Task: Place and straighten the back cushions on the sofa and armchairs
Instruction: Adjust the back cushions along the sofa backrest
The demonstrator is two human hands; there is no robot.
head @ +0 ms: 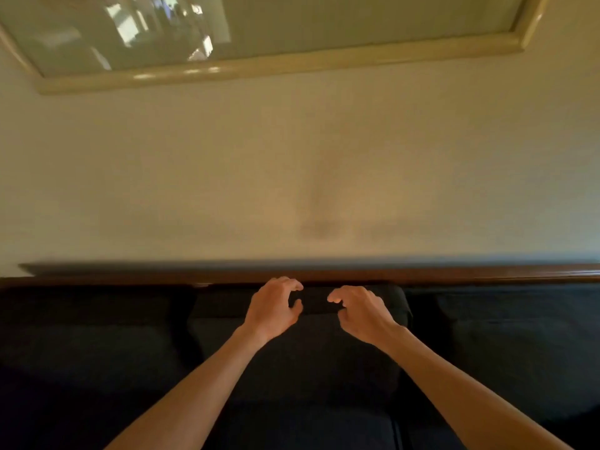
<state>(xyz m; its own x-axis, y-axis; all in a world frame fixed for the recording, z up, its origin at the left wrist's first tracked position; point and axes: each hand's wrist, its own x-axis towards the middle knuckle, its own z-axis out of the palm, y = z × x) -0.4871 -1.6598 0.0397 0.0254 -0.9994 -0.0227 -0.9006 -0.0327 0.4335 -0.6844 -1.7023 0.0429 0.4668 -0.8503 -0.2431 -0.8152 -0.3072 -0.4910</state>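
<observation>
Fingers of the left hand (274,306) and right hand (363,311) curl half-closed, holding nothing, over the middle back cushion's (311,362) far top edge, seemingly poised to square it against the sofa's wooden rail (487,273).

Sofa (97,368) ends cut off
</observation>
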